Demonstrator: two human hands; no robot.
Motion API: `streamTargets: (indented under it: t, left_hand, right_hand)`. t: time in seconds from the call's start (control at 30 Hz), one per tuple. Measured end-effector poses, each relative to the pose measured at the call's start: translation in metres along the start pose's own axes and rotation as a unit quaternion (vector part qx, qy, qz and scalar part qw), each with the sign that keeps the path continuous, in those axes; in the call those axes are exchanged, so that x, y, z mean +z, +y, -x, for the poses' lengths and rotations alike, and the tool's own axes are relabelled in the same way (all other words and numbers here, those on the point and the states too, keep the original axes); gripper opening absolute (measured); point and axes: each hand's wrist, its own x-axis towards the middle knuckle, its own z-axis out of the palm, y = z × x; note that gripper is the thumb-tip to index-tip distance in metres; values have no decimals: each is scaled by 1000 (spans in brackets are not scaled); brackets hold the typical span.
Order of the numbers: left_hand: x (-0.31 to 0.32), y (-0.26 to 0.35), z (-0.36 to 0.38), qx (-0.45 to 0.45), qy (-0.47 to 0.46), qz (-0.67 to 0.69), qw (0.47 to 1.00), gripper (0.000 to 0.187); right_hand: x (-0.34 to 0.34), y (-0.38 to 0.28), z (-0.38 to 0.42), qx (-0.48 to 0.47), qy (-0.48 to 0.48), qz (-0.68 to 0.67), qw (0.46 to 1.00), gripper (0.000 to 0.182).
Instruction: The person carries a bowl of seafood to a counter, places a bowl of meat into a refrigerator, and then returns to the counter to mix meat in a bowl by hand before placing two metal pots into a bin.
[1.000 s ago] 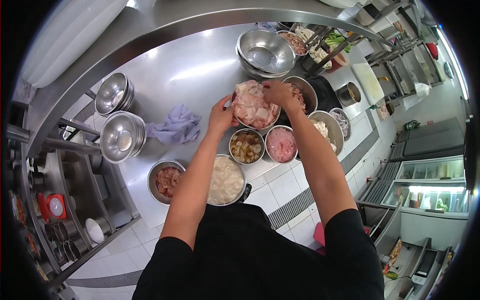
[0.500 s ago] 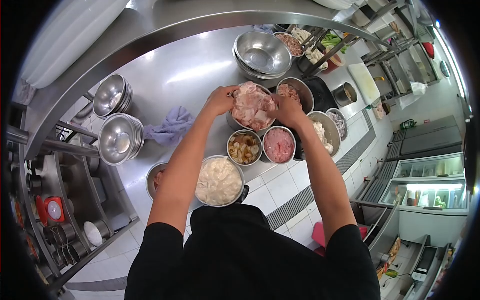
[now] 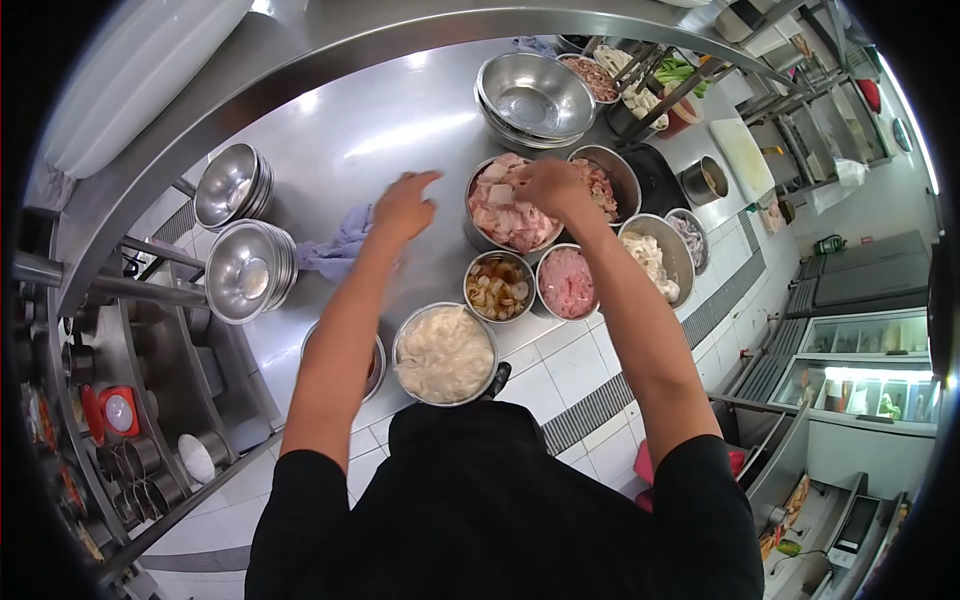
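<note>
My left hand, digits apart, is near the lilac cloth; my right hand overlies raw meat, its closure indiscernible.

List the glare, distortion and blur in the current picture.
Head view: white glare streaks the steel table; head view: the lens bows the shelf edge into an arc, with black corners; head view: the left hand looks soft, probably from motion.

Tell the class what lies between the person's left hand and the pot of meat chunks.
A bare stretch of steel tabletop lies between the left hand and the pot of meat chunks, as the head view shows.
</note>
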Motion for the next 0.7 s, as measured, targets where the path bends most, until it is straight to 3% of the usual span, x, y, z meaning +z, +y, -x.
streamTargets:
  t: [0.03,0.1,0.17,0.23,0.27,0.3,0.33,0.4,0.5,0.53,0.6,0.7]
  left_hand:
    - [-12,-8,18,-34,2,-83,996,58]
    - [-35,-9,47,-144,-68,-174,972,58]
    - [-32,-27,63,-152,-73,-208,964,59]
    - [-18,-40,56,-150,-77,-241,956,59]
    - [-5,-45,53,-58,19,-190,980,60]
    - [7,-51,51,33,113,-133,984,61]
    - [11,-40,47,33,107,-131,985,61]
    - [14,2,35,121,38,68,989,60]
    - [20,29,21,149,-24,97,984,58]
    - [21,30,19,151,-27,98,983,58]
    - [24,33,16,117,-26,89,989,58]
    - [27,34,18,77,-34,109,990,60]
  right_hand:
    - [-19,-4,15,-5,72,-31,997,26]
    - [-34,-1,32,28,91,-62,993,27]
    - [-31,6,45,56,113,-96,987,28]
    - [-16,20,57,79,75,-88,990,32]
    - [-19,17,61,82,73,-86,990,32]
    - [-22,15,65,151,8,-174,973,34]
    - [-24,11,69,219,-56,-259,939,36]
    - [-15,13,65,232,-90,-322,913,33]
    - [10,16,49,315,-125,-509,791,12]
    - [12,19,47,317,-123,-510,790,12]
    - [26,32,37,296,-144,-591,736,15]
    - [34,33,29,287,-173,-591,733,17]
